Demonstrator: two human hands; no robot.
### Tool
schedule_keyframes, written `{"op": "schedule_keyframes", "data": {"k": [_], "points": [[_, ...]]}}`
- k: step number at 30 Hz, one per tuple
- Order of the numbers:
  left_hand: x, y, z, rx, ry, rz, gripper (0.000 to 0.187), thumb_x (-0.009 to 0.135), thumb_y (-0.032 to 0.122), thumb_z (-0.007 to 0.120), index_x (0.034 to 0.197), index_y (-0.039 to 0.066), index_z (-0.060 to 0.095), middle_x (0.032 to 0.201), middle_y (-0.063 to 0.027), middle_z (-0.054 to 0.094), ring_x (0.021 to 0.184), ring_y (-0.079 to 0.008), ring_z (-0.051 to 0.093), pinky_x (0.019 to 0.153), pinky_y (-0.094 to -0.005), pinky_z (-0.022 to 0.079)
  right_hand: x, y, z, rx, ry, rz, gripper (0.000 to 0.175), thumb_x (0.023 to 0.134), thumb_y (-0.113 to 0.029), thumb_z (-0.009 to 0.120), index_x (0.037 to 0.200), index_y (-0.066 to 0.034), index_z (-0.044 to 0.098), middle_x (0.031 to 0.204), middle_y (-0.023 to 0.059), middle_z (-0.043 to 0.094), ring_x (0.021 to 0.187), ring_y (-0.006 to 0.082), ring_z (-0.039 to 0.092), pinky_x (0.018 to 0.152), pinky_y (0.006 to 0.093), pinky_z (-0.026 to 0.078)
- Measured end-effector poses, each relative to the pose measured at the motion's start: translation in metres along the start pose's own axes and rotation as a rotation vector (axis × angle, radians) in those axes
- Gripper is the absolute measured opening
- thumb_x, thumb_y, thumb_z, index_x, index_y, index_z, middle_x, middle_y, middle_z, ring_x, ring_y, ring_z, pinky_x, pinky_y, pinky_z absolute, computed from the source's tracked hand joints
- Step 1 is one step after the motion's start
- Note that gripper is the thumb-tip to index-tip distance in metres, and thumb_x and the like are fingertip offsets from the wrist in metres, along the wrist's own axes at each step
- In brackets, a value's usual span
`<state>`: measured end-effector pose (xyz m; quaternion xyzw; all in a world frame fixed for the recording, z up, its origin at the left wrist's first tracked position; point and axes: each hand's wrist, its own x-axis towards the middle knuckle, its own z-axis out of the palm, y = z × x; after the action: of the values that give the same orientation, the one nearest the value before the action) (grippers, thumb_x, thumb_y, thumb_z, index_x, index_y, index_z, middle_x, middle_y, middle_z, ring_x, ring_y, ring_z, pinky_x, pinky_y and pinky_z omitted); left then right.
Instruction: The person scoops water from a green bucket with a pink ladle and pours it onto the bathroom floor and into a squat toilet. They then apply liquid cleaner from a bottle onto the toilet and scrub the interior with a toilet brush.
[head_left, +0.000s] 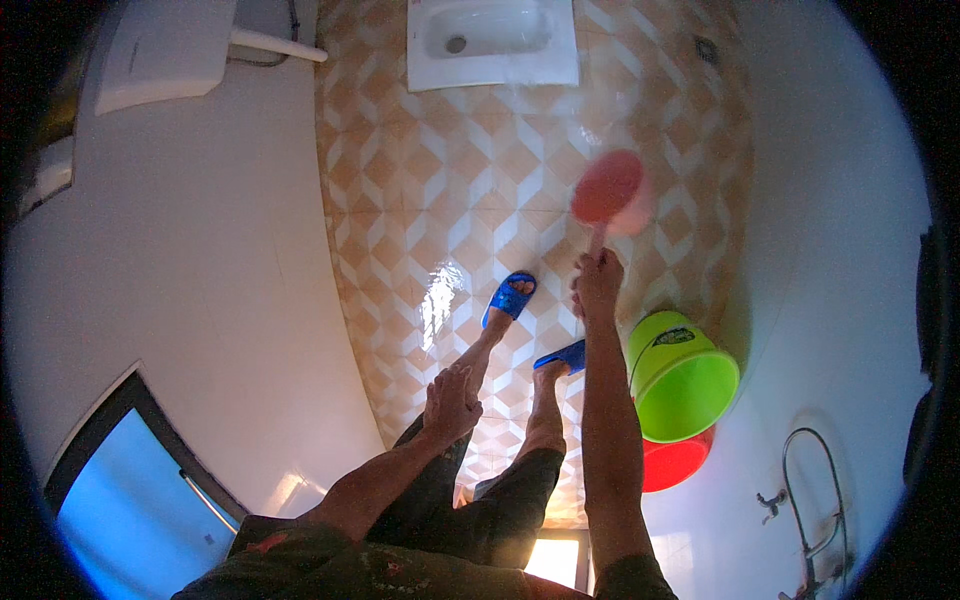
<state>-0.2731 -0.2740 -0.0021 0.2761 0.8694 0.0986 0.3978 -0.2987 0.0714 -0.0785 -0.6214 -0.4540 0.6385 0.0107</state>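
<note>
My right hand (598, 283) grips the handle of a red plastic dipper (609, 187), held out over the tiled floor. Motion blurs the dipper's bowl, and what is inside it cannot be made out. A faint whitish streak, perhaps water, shows on the floor just beyond it. My left hand (452, 403) appears in front of my left shin, around knee height; whether it touches the leg is unclear. Beyond the dipper, a white squat toilet pan (493, 73) is set in the floor.
A lime-green bucket (684, 382) sits in a red tub (679, 461) by the right wall, close to my right forearm. Blue slippers (511, 295) are on my feet. The patterned tile floor (450, 180) shines wet in places. A tap (772, 504) and shower hose (825, 457) are on the right wall.
</note>
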Motion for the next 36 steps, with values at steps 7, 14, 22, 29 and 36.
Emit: {"op": "schedule_keyframes", "data": {"k": [7, 14, 22, 29, 36], "points": [[0.002, -0.016, 0.033, 0.192, -0.058, 0.086, 0.058, 0.077, 0.026, 0.068, 0.126, -0.002, 0.054, 0.123, -0.0294, 0.056, 0.116, -0.0457, 0.052, 0.102, -0.0573, 0.040, -0.101, 0.124, -0.169, 0.136, 0.397, -0.129, 0.020, 0.096, -0.019, 0.060, 0.087, -0.0074, 0.047, 0.063, 0.0001, 0.046, 0.046, 0.0114, 0.045, 0.041, 0.0309, 0.040], [-0.012, 0.002, 0.039, 0.194, -0.024, 0.155, 0.065, 0.078, 0.021, 0.071, 0.135, 0.001, 0.047, 0.128, -0.0250, 0.053, 0.119, -0.0448, 0.050, 0.103, -0.0525, 0.042, -0.167, 0.289, -0.292, 0.200, 0.653, 0.052, 0.019, 0.099, -0.020, 0.059, 0.089, -0.0057, 0.051, 0.066, 0.0015, 0.053, 0.045, 0.0104, 0.050, 0.041, 0.0262, 0.044], [-0.027, 0.041, 0.056, 0.240, -0.097, 0.156, 0.074, 0.072, 0.013, 0.075, 0.139, 0.004, 0.045, 0.135, -0.0217, 0.050, 0.125, -0.0418, 0.048, 0.106, -0.0496, 0.040, -0.117, 0.383, -0.367, 0.010, 0.498, 0.527, 0.020, 0.094, -0.022, 0.061, 0.089, -0.0034, 0.058, 0.071, 0.0098, 0.065, 0.056, 0.0222, 0.066, 0.047, 0.0363, 0.052], [-0.032, 0.061, 0.076, 0.283, -0.121, 0.105, 0.075, 0.073, 0.015, 0.075, 0.141, 0.005, 0.044, 0.137, -0.0213, 0.049, 0.127, -0.0406, 0.046, 0.108, -0.0489, 0.040, -0.030, 0.403, -0.425, -0.914, 0.435, 0.350, 0.030, 0.088, -0.033, 0.059, 0.096, -0.0055, 0.067, 0.091, 0.0248, 0.070, 0.090, 0.0467, 0.067, 0.075, 0.0577, 0.053], [-0.042, 0.072, 0.088, 0.329, -0.145, 0.081, 0.074, 0.079, 0.021, 0.075, 0.143, 0.005, 0.041, 0.140, -0.0213, 0.046, 0.130, -0.0403, 0.044, 0.111, -0.0498, 0.036, 0.022, 0.402, -0.375, -0.672, 0.449, 0.272, 0.045, 0.089, -0.045, 0.057, 0.078, -0.0042, 0.073, 0.082, 0.0231, 0.071, 0.082, 0.0490, 0.067, 0.073, 0.0566, 0.052]]}}
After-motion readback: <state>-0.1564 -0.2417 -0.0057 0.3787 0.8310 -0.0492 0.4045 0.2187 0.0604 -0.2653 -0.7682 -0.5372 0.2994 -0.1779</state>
